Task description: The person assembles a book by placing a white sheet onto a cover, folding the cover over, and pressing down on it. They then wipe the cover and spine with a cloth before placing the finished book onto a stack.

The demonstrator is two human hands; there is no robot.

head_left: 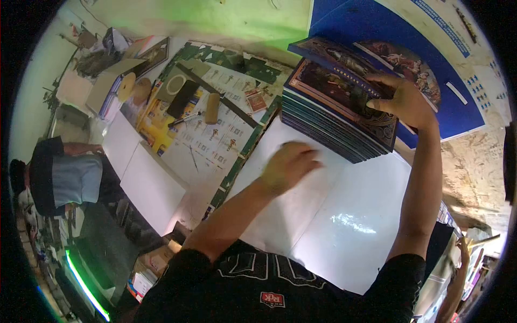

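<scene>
A tall stack of dark, ornate books (336, 126) stands at the back of the white work surface (344, 204). Over its rear edge leans a tilted dark book (339, 56) with a blue edge. My right hand (406, 102) grips the right part of this tilted book, thumb in front, some fingers hidden behind. Motion blurs my left hand (291, 167), which hovers above the white surface, left of and nearer than the stack; its fingers point right and nothing can be made out in them.
On the left, a green-edged cutting board (237, 172) bears printed sheets, a brown block (212, 109), a black block (183, 99) and a pen. White sheets (151, 183) lie beside it. A blue poster (468, 107) is behind the books. Another person (75, 172) is at the far left.
</scene>
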